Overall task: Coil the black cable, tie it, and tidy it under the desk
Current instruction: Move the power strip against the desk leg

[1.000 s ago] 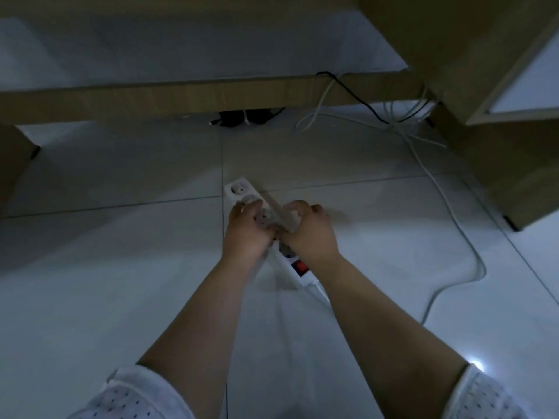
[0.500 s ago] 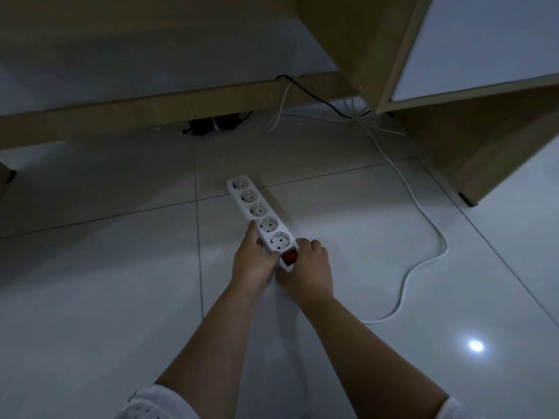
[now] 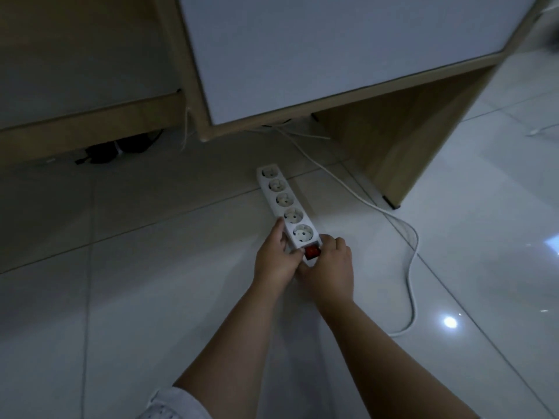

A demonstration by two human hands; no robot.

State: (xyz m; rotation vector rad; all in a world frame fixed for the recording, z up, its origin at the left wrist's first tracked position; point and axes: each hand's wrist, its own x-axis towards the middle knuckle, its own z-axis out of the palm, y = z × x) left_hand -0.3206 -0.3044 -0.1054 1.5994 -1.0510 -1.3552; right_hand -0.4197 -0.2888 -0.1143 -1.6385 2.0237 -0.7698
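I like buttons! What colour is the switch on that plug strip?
Red. The switch sits at the near end of the white power strip, seen in the head view.

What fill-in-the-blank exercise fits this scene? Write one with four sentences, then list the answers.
1. The white power strip has ___ sockets in a row.
2. Its switch, between the left hand and the right hand, is coloured ___.
3. The strip lies on the tiled ___.
4. Its white cord loops along the strip's ___ side.

Answers: five; red; floor; right
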